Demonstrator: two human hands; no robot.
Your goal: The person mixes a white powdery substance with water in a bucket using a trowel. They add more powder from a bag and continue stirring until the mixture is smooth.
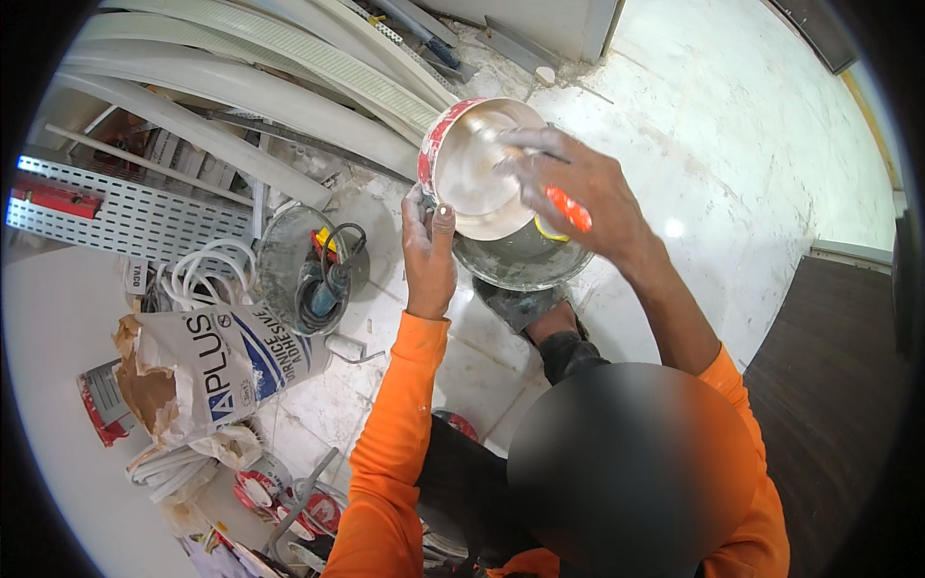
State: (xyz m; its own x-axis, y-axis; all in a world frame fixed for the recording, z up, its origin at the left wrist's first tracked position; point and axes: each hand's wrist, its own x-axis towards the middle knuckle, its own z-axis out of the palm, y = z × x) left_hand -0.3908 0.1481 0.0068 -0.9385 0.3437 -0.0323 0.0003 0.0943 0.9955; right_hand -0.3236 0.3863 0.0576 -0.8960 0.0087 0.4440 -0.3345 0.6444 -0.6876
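My left hand (pixel 429 253) grips the near left side of a round white tub (pixel 473 173) with a red-marked outer wall. The tub is tilted, and its open mouth shows a whitish, smeared inside. My right hand (pixel 571 188), dusted with white, is closed around a tool with an orange handle (pixel 569 209). Its working end reaches into the tub and is too blurred to identify. Beneath the tub stands a larger grey-coated bucket (pixel 517 264). Part of a yellow rounded thing (pixel 551 230) shows at the bucket's upper edge, below my right hand.
Left of me, a clear bucket (pixel 271 246) holds a corded power tool (pixel 318 289). Near it lie a torn paper bag (pixel 253 361), a paint roller (pixel 347 348) and coiled white cable (pixel 209 271). Long white mouldings (pixel 289 108) extend towards the tub. My shoe (pixel 520 303) is by the bucket.
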